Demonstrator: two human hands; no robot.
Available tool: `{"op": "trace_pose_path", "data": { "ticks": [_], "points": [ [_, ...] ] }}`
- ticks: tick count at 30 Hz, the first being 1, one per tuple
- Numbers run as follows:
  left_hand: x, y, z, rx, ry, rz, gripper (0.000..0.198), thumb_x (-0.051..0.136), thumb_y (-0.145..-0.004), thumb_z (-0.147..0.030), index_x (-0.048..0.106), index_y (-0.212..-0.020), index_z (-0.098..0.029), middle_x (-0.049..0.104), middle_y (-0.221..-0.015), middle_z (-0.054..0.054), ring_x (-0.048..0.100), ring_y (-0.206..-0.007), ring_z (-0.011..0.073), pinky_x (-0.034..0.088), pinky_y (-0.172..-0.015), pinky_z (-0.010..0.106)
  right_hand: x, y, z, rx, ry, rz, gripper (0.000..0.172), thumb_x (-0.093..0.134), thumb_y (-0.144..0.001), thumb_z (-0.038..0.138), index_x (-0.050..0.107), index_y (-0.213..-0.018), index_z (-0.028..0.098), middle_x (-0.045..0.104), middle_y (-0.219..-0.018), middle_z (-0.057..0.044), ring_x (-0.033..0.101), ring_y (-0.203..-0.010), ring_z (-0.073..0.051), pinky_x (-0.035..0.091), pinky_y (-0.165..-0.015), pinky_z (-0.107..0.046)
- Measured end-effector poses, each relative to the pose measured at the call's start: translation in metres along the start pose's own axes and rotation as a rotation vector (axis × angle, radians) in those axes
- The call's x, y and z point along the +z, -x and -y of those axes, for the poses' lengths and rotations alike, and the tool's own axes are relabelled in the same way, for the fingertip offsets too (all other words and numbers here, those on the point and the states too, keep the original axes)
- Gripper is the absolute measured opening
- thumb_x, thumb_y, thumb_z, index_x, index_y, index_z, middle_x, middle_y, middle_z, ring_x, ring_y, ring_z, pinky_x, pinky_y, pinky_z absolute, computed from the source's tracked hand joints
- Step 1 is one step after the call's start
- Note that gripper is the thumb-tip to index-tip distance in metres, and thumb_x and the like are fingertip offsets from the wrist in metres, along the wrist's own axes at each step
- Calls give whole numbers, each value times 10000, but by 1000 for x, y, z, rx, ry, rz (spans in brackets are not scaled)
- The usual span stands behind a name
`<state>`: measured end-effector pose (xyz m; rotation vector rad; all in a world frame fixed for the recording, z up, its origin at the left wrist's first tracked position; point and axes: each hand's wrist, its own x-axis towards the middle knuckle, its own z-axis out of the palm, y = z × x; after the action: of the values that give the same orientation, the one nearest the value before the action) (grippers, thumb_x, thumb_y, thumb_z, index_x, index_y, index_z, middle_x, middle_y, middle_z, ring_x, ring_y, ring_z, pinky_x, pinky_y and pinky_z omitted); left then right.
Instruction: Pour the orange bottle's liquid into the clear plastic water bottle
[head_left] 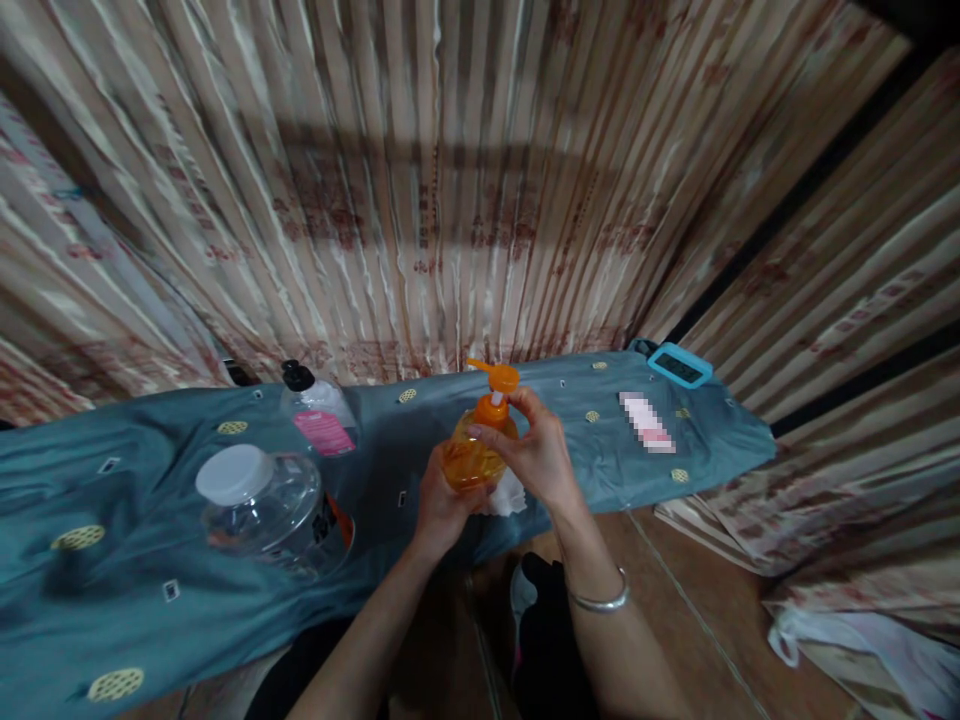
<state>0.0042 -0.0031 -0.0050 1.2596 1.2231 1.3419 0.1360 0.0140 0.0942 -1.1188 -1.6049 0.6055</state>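
Note:
Both hands are on a pump bottle [474, 465] of clear amber liquid with an orange pump top [502, 378], its spout pointing left. My left hand [444, 505] is closed round the lower body of the bottle. With bent fingers, my right hand [536, 445] grips the orange collar [491, 410] below the pump head. A white stem shows between head and collar. Something white and crumpled, like a tissue [510, 495], shows below the bottle, partly hidden by my hands.
On the blue-green cloth [390, 440] at left stand a clear jar with a white lid [236, 475] and a clear bottle with a black cap and pink label [322, 430]. At right are a blue-framed digital clock [679, 366] and a blurred-out pink-white item [646, 422]. Patterned curtains [465, 200] hang behind.

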Motion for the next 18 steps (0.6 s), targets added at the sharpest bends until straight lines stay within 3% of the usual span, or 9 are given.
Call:
{"op": "trace_pose_path", "data": {
  "ticks": [3, 6, 9, 11, 18],
  "points": [
    [0, 1, 1, 16, -10, -3, 633, 826, -566, -398, 514, -1085, -213, 667, -1058, 40, 657, -966, 217, 534, -853, 342, -2, -1, 2, -27, -48, 111, 287, 669, -824, 392, 616, -1064, 243, 699, -1085, -51, 650, -1017, -227, 463, -943, -383],
    [-1, 2, 3, 12, 20, -2, 619, 820, -574, -369, 509, -1086, -215, 666, -1051, 36, 656, -957, 211, 532, -846, 337, -4, -2, 1, -53, -101, 185, 331, 626, -848, 409, 597, -1139, 254, 672, -1187, -52, 626, -1105, -215, 467, -955, -355],
    [-1, 2, 5, 4, 30, -6, 619, 821, -575, -350, 509, -1092, -209, 660, -1055, 42, 653, -956, 215, 529, -850, 347, -3, -2, 0, -27, -67, 120, 414, 717, -770, 414, 586, -1127, 251, 660, -1191, -61, 589, -1161, -249, 435, -989, -390],
    [0, 2, 4, -1, 16, -6, 620, 826, -572, -342, 513, -1091, -208, 659, -1057, 45, 652, -961, 219, 529, -855, 355, -2, -1, 1, 2, -18, 76, 369, 746, -745, 398, 614, -1052, 239, 684, -1110, -63, 618, -1091, -265, 434, -965, -412],
    [4, 5, 4, 16, 93, 54, 669, 822, -586, -366, 495, -1151, -219, 653, -1143, 63, 654, -1019, 219, 529, -903, 370, 0, 2, 5, 0, 10, 71, 240, 678, -821, 381, 642, -1012, 241, 699, -1008, -37, 647, -946, -223, 459, -867, -362]
  ]
}}
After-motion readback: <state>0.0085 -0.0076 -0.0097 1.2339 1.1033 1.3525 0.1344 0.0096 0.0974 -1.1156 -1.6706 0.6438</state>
